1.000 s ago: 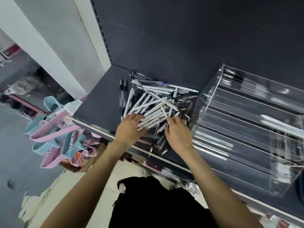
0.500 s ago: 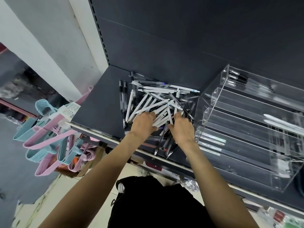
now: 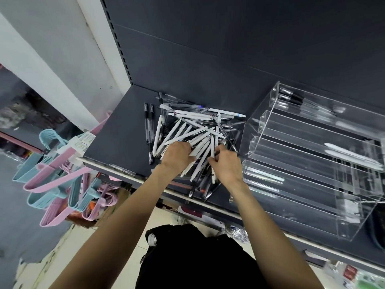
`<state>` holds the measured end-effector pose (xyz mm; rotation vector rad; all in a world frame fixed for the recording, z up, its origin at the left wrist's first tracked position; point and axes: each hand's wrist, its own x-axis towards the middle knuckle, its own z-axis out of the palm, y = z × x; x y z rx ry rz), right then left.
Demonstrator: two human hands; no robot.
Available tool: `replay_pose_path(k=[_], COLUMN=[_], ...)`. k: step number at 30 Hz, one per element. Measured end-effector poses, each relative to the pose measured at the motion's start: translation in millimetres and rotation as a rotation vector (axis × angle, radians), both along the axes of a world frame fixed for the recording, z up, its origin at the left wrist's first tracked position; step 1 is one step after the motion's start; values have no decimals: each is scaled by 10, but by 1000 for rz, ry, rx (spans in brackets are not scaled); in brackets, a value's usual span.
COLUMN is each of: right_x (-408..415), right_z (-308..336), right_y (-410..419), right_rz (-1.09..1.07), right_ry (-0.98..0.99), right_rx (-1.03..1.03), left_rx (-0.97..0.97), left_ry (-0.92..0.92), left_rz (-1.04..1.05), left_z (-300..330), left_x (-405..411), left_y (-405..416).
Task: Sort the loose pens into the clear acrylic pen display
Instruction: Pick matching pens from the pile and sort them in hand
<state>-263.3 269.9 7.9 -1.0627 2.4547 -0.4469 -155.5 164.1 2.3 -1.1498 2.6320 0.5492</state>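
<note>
Pink and blue hangers (image 3: 54, 163) hang at 9 o'clock of the shelf (image 3: 116, 140). On the shelf lies the pen pile (image 3: 193, 130); the left hand (image 3: 177, 157) and right hand (image 3: 226, 163) curl fingers around white pens at its 6 o'clock edge. The clear display (image 3: 312, 163) stands at the pile's 3 o'clock, a few pens inside.

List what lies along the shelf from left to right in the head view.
Pink and blue hangers → two black pens lying apart → pile of loose pens with the left hand and right hand in it → clear acrylic pen display.
</note>
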Motion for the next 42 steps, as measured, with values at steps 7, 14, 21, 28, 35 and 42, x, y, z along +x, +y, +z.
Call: replay_pose_path(k=[7,14,21,28,35,42], right_x=[-36,-32,-44,-108,-144,-250], right_z=[118,273,628,759,772,880], right_y=[94,174,286,319,327,260], right_rz=[-20,-76,-194,-66,13,123], right_ry=[-77,-257,-905,-899,-807,-804], right_rx=[-77,-258,-542,-492,-406,-304], left_rx=[-71,447,1008,1042,880,1001], left_ry=[2,234,684,785,897,979], left_rz=[15,174,423,475,475,530], left_z=[0,338,671,725,663,669], left_x=[-86,78,357,291,241,270], left_y=[77,93,433,645,828,933])
